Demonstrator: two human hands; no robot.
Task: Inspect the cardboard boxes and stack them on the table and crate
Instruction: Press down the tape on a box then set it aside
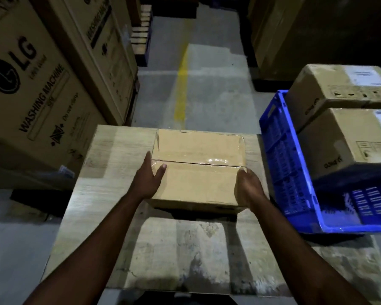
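A plain taped cardboard box (198, 164) lies on the worn wooden table (110, 172). My left hand (149, 178) lies flat against its left side with the thumb on the top face. My right hand (248, 187) holds the near right corner, fingers bent round the edge. To the right a blue plastic crate (279, 155) carries two labelled cardboard boxes, one nearer (348, 142) and one further back (330, 84).
Tall washing machine cartons (31, 84) stand close at the left of the table. More big cartons (306, 29) rise at the back right. A grey floor aisle with a yellow line (182, 84) runs ahead between them.
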